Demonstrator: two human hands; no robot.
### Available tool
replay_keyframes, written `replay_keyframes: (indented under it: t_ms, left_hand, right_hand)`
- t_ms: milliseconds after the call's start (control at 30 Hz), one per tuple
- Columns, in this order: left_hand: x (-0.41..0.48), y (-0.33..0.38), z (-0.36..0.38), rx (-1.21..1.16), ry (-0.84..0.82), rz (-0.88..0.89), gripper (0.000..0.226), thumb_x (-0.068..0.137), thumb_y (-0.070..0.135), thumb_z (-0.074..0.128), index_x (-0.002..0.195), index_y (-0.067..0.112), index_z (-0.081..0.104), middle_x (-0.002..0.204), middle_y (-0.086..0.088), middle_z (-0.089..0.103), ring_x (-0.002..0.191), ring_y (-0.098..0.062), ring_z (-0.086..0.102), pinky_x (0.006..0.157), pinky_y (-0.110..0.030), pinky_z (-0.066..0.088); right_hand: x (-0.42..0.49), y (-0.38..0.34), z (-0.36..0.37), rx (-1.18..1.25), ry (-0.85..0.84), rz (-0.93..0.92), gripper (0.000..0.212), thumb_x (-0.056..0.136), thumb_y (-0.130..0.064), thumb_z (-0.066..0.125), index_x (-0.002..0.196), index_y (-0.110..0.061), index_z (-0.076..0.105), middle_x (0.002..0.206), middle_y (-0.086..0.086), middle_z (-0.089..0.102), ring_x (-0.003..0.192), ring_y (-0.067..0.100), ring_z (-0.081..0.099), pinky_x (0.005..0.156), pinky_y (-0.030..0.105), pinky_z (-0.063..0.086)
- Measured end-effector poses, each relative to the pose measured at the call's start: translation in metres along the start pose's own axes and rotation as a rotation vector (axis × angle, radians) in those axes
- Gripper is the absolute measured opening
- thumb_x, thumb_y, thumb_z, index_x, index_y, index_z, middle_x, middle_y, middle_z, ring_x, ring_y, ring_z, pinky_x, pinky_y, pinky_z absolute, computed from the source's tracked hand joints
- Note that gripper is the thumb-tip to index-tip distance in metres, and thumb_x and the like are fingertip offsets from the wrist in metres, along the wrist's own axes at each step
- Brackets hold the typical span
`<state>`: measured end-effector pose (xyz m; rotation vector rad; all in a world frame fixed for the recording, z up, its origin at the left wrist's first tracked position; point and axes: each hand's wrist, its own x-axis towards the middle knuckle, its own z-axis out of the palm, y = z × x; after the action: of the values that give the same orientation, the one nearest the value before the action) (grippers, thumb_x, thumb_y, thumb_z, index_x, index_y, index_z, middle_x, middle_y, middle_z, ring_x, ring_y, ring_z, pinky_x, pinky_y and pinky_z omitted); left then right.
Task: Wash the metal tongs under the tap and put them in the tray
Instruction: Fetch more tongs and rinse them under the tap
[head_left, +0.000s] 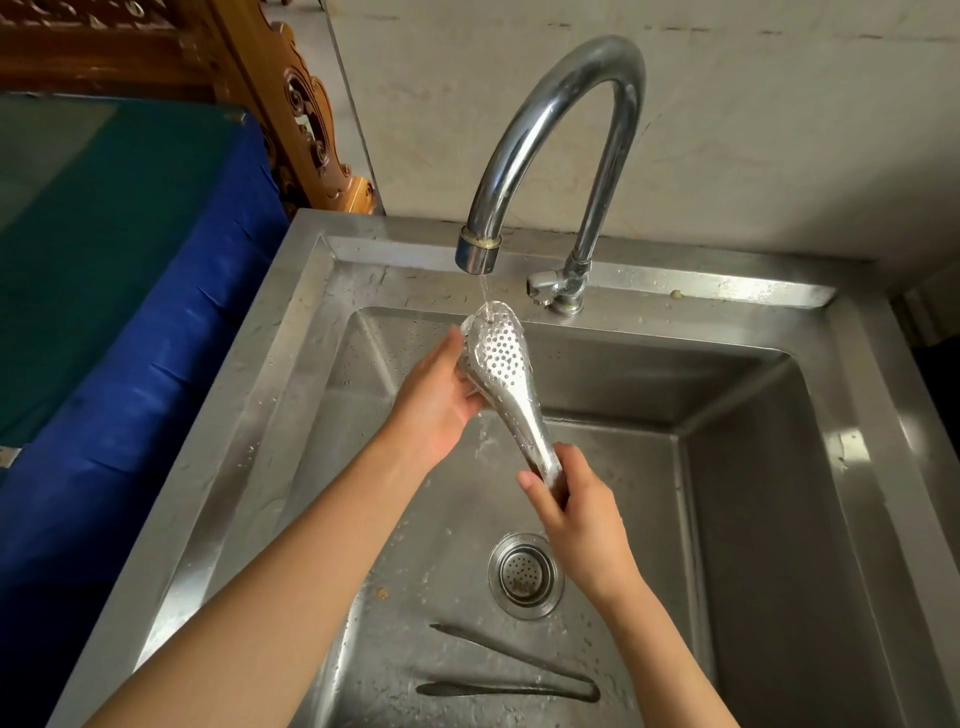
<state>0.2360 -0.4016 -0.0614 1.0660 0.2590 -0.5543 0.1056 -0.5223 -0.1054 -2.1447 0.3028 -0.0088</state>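
Observation:
Shiny metal tongs (506, 384) with perforated spoon-shaped heads are held over the steel sink (753, 467). Their heads point up under the running tap (550, 135), and water falls onto the tips. My right hand (576, 514) grips the handle end. My left hand (436, 405) wraps the underside of the heads, fingers curled on the lower blade. A second, darker pair of tongs (511, 675) lies flat on the sink floor near the front. No tray is in view.
The round drain strainer (525, 574) sits in the sink floor under my right wrist. A blue-covered surface (104, 312) stands to the left of the sink. Carved wooden furniture (306, 119) rises behind it. A plain wall is at the back.

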Motion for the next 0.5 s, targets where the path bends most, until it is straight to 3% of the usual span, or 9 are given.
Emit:
replay_keyframes:
  t_ms: [67, 167, 333, 400, 500]
  left_hand:
    - [-0.004, -0.001, -0.003, -0.026, -0.095, 0.000, 0.051, 0.096, 0.047, 0.026, 0.123, 0.014, 0.054, 0.109, -0.001, 0.071, 0.104, -0.018, 0.065, 0.087, -0.033, 0.052]
    - [-0.010, -0.006, -0.005, -0.101, -0.151, 0.020, 0.057, 0.090, 0.057, 0.024, 0.118, 0.019, 0.057, 0.118, -0.002, 0.067, 0.116, -0.021, 0.059, 0.098, -0.037, 0.047]
    - [-0.015, -0.006, -0.004, -0.153, -0.222, 0.077, 0.057, 0.084, 0.059, 0.029, 0.107, 0.023, 0.068, 0.121, -0.004, 0.063, 0.118, -0.022, 0.056, 0.100, -0.038, 0.046]
    - [-0.015, -0.004, -0.006, -0.159, -0.253, 0.095, 0.062, 0.077, 0.060, 0.037, 0.116, 0.017, 0.061, 0.120, -0.004, 0.061, 0.117, -0.022, 0.057, 0.101, -0.039, 0.045]
    - [-0.015, -0.004, -0.006, -0.134, -0.219, 0.074, 0.076, 0.074, 0.052, 0.049, 0.134, 0.007, 0.039, 0.114, -0.008, 0.058, 0.107, -0.022, 0.060, 0.096, -0.041, 0.049]
  right_hand:
    - [0.006, -0.006, 0.000, -0.042, 0.024, -0.011, 0.018, 0.088, -0.037, 0.058, 0.082, -0.034, 0.041, 0.052, -0.008, 0.037, 0.053, 0.005, 0.045, 0.047, 0.016, 0.035]
    - [0.015, -0.016, 0.005, -0.094, 0.039, -0.018, 0.021, 0.089, -0.039, 0.054, 0.095, -0.020, 0.049, 0.057, -0.007, 0.041, 0.050, 0.008, 0.042, 0.048, 0.023, 0.031]
    - [0.018, -0.022, 0.009, -0.128, 0.070, -0.056, 0.022, 0.091, -0.039, 0.051, 0.091, -0.018, 0.045, 0.060, -0.009, 0.039, 0.051, 0.006, 0.040, 0.049, 0.026, 0.027]
    - [0.018, -0.024, 0.010, -0.142, 0.074, -0.058, 0.021, 0.091, -0.040, 0.051, 0.089, -0.021, 0.043, 0.060, -0.011, 0.037, 0.051, 0.005, 0.038, 0.049, 0.027, 0.026]
    - [0.020, -0.029, 0.013, -0.126, 0.057, -0.070, 0.025, 0.090, -0.040, 0.053, 0.102, -0.019, 0.050, 0.063, -0.014, 0.035, 0.052, 0.002, 0.038, 0.050, 0.024, 0.028]
